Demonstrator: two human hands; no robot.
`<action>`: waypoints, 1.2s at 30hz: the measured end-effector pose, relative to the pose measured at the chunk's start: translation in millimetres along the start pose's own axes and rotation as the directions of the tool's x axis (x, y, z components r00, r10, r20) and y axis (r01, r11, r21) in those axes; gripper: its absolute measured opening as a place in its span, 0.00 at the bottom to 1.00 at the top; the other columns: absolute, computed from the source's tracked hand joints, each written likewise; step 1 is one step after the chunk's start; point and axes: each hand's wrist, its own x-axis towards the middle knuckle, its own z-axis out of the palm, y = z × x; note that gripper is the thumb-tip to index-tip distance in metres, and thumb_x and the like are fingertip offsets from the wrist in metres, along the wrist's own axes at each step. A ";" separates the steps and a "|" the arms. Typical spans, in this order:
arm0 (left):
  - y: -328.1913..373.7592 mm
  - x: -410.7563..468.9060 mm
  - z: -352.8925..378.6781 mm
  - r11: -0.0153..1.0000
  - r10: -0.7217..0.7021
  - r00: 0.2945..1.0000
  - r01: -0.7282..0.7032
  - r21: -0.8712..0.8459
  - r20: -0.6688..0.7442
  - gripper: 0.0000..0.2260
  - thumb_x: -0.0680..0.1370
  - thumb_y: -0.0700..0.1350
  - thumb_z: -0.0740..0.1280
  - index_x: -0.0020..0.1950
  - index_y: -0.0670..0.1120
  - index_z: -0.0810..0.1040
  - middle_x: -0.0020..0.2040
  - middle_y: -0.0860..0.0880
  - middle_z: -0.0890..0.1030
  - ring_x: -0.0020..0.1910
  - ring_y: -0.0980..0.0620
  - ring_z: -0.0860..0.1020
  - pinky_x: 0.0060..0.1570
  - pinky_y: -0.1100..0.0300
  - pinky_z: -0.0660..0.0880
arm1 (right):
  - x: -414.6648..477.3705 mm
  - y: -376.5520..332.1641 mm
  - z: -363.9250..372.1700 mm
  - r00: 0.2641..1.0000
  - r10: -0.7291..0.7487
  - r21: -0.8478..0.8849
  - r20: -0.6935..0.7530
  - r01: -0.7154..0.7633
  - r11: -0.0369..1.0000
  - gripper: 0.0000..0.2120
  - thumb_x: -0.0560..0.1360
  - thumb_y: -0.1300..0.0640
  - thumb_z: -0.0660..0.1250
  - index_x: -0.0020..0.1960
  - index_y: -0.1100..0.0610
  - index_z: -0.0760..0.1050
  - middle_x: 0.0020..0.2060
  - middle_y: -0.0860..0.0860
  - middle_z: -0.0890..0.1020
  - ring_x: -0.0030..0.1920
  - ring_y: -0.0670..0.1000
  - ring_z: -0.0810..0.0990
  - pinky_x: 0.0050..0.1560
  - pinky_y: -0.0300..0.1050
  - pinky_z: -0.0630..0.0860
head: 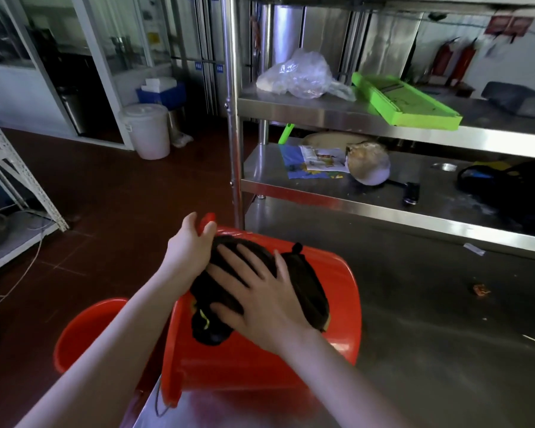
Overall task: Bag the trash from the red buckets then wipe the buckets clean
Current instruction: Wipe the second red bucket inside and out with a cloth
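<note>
A red bucket (337,322) lies on its side at the near left edge of the steel table (430,319). My left hand (189,246) grips the bucket's rim at its far left, fingers curled over the edge. My right hand (261,291) presses flat, fingers spread, on a black cloth (306,282) draped over the bucket's side. A second red bucket (84,329) stands on the floor to the left, partly hidden behind my left forearm.
A steel shelf rack (352,193) rises behind the table, holding a clear plastic bag (300,75), a green tray (405,100), papers and a round pale object. A small orange scrap (481,289) lies on the table. A white lidded pail (147,129) stands on the floor.
</note>
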 end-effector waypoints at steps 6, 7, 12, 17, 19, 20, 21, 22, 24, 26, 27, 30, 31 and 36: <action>-13.0 -62.1 -8.6 0.990 0.107 0.991 -0.114 -0.079 -0.086 0.19 0.81 0.60 0.56 0.73 0.64 0.65 0.35 0.60 0.83 0.28 0.59 0.80 0.23 0.68 0.73 | -11.0 90.5 -24.4 0.705 0.689 0.031 0.165 -0.702 0.711 0.25 0.77 0.34 0.46 0.72 0.38 0.60 0.74 0.40 0.62 0.73 0.50 0.62 0.67 0.71 0.59; -16.9 -73.4 -7.3 0.985 0.130 0.989 -0.137 -0.103 -0.074 0.19 0.81 0.59 0.57 0.72 0.67 0.64 0.33 0.57 0.83 0.28 0.54 0.81 0.22 0.62 0.76 | -7.4 104.0 -30.2 0.637 0.739 0.051 0.222 -0.764 0.643 0.24 0.77 0.35 0.46 0.71 0.37 0.61 0.73 0.41 0.64 0.72 0.53 0.64 0.66 0.70 0.60; -24.6 -85.5 1.9 0.972 0.149 0.986 -0.161 -0.171 -0.078 0.18 0.81 0.60 0.55 0.71 0.70 0.63 0.35 0.42 0.82 0.31 0.42 0.80 0.33 0.47 0.79 | 43.7 74.3 -22.3 0.771 0.604 0.072 0.202 -0.626 0.776 0.21 0.77 0.37 0.48 0.68 0.36 0.64 0.71 0.41 0.68 0.70 0.55 0.67 0.66 0.69 0.57; -28.9 -63.8 1.3 0.967 0.194 0.968 -0.216 -0.137 -0.161 0.16 0.84 0.54 0.52 0.71 0.61 0.69 0.46 0.65 0.77 0.42 0.78 0.75 0.35 0.80 0.69 | 54.7 -3.2 -0.7 0.988 0.149 0.100 0.039 -0.153 0.983 0.25 0.77 0.38 0.49 0.72 0.41 0.63 0.75 0.44 0.64 0.75 0.52 0.62 0.68 0.67 0.59; -29.2 -61.6 -0.9 0.962 0.202 0.968 -0.224 -0.156 -0.146 0.16 0.84 0.56 0.52 0.70 0.63 0.70 0.44 0.63 0.79 0.42 0.76 0.76 0.35 0.80 0.69 | 35.6 15.1 -2.3 0.991 0.133 0.061 -0.030 -0.131 0.990 0.24 0.78 0.37 0.49 0.72 0.41 0.64 0.74 0.44 0.65 0.74 0.51 0.63 0.67 0.64 0.61; -29.9 -62.6 -3.3 0.959 0.203 0.971 -0.224 -0.174 -0.128 0.16 0.83 0.58 0.52 0.69 0.65 0.69 0.38 0.58 0.80 0.37 0.71 0.78 0.33 0.77 0.72 | 22.0 28.6 -3.5 0.986 0.159 0.033 -0.059 -0.157 0.987 0.24 0.78 0.36 0.50 0.72 0.40 0.64 0.74 0.43 0.66 0.73 0.50 0.64 0.66 0.62 0.63; -30.9 -63.8 -4.9 0.957 0.198 0.975 -0.216 -0.194 -0.105 0.17 0.82 0.61 0.52 0.69 0.67 0.69 0.35 0.52 0.81 0.32 0.62 0.80 0.30 0.70 0.76 | 9.0 43.9 -5.2 0.973 0.218 0.000 -0.076 -0.219 0.976 0.24 0.78 0.36 0.49 0.71 0.40 0.65 0.73 0.42 0.66 0.72 0.49 0.66 0.66 0.61 0.65; -32.7 -65.5 -6.5 0.957 0.195 0.977 -0.207 -0.202 -0.082 0.18 0.80 0.63 0.52 0.69 0.69 0.68 0.34 0.47 0.81 0.28 0.54 0.80 0.29 0.63 0.78 | -2.2 60.8 -8.0 0.947 0.315 -0.012 -0.069 -0.316 0.949 0.25 0.77 0.35 0.48 0.71 0.39 0.64 0.73 0.40 0.66 0.72 0.49 0.66 0.66 0.60 0.65; -37.9 -73.0 -9.5 0.956 0.213 0.973 -0.225 -0.189 -0.084 0.17 0.80 0.63 0.52 0.68 0.72 0.66 0.33 0.43 0.80 0.26 0.48 0.78 0.29 0.54 0.80 | -16.4 101.5 -14.7 0.829 0.558 0.044 0.044 -0.560 0.828 0.26 0.75 0.34 0.46 0.71 0.38 0.63 0.72 0.39 0.66 0.70 0.50 0.67 0.66 0.60 0.66; -47.8 -82.4 -10.2 0.945 0.266 0.956 -0.284 -0.160 -0.123 0.15 0.82 0.57 0.53 0.68 0.71 0.67 0.25 0.47 0.74 0.21 0.54 0.71 0.22 0.60 0.73 | -18.1 137.6 -22.6 0.684 0.701 0.155 0.201 -0.729 0.667 0.23 0.77 0.36 0.49 0.69 0.38 0.66 0.70 0.44 0.70 0.68 0.54 0.70 0.65 0.57 0.69; -53.0 -86.5 -10.4 0.941 0.281 0.951 -0.299 -0.155 -0.131 0.16 0.83 0.55 0.54 0.68 0.71 0.67 0.23 0.50 0.70 0.19 0.58 0.68 0.19 0.63 0.69 | -13.8 145.8 -25.6 0.648 0.715 0.178 0.262 -0.761 0.624 0.21 0.77 0.37 0.50 0.67 0.38 0.67 0.69 0.46 0.72 0.67 0.56 0.72 0.65 0.56 0.70; -61.2 -93.1 -10.3 0.946 0.262 0.956 -0.282 -0.160 -0.132 0.16 0.83 0.54 0.53 0.68 0.71 0.67 0.21 0.49 0.67 0.19 0.57 0.68 0.20 0.64 0.67 | 20.6 129.2 -22.4 0.711 0.633 0.089 0.308 -0.684 0.724 0.20 0.75 0.37 0.47 0.64 0.34 0.65 0.69 0.43 0.71 0.67 0.56 0.72 0.66 0.61 0.67; -61.7 -92.0 -10.3 0.947 0.253 0.959 -0.273 -0.167 -0.130 0.16 0.83 0.54 0.53 0.68 0.71 0.66 0.22 0.48 0.69 0.20 0.54 0.69 0.20 0.61 0.68 | 37.5 114.5 -19.1 0.757 0.575 0.090 0.310 -0.625 0.775 0.20 0.75 0.37 0.46 0.65 0.33 0.64 0.70 0.41 0.70 0.68 0.55 0.72 0.66 0.63 0.65; -56.8 -79.5 -9.1 0.953 0.247 0.962 -0.263 -0.150 -0.117 0.15 0.83 0.54 0.54 0.67 0.70 0.67 0.26 0.46 0.76 0.20 0.54 0.71 0.19 0.63 0.68 | 73.2 43.2 -8.4 0.959 0.216 0.103 0.182 -0.237 0.966 0.23 0.78 0.37 0.49 0.71 0.36 0.61 0.74 0.39 0.64 0.73 0.50 0.64 0.68 0.61 0.63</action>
